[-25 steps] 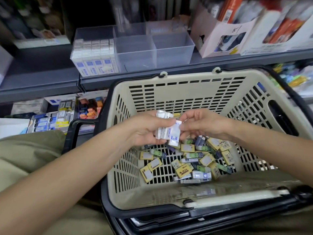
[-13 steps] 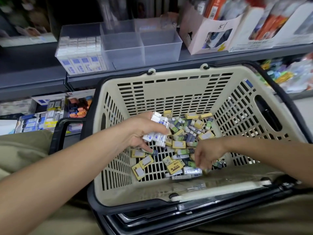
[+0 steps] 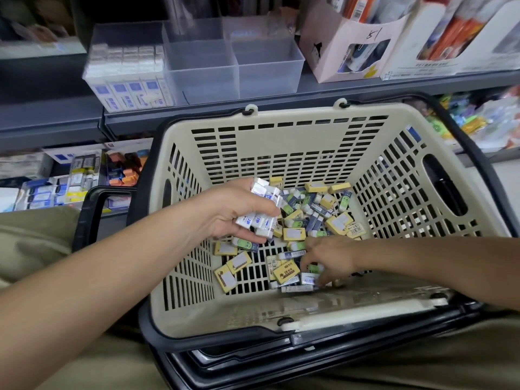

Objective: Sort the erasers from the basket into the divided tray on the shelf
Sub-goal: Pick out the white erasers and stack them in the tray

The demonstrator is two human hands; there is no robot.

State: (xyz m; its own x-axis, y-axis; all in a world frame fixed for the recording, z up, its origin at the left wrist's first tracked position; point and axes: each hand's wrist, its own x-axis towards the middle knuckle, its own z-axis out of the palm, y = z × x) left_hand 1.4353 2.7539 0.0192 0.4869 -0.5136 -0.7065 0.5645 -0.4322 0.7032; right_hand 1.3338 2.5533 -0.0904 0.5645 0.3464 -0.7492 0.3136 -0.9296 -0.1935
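A beige slotted basket [image 3: 284, 142] with black handles stands in front of me, its floor strewn with several loose erasers [image 3: 294, 233] in yellow, white, green and dark blue sleeves. My left hand [image 3: 230, 212] hovers over the basket's left side and grips a bundle of white erasers with blue labels [image 3: 263, 209]. My right hand [image 3: 329, 258] reaches down among the erasers at the near right, fingertips on a white and blue one [image 3: 309, 278]; whether it grips that eraser is unclear. On the shelf sits the clear divided tray [image 3: 236, 66]; its left compartment holds upright white erasers [image 3: 129, 77].
Cardboard display boxes [image 3: 351, 46] of stationery stand on the grey shelf [image 3: 56, 108] to the right of the tray. A lower shelf at left holds more small stationery packs [image 3: 84, 178]. The basket's black handle [image 3: 92, 218] sticks out at the left.
My right hand left the bundle at my left hand and dropped to the basket floor, now feeling among the near erasers. My left hand kept the white bundle and stayed almost still.
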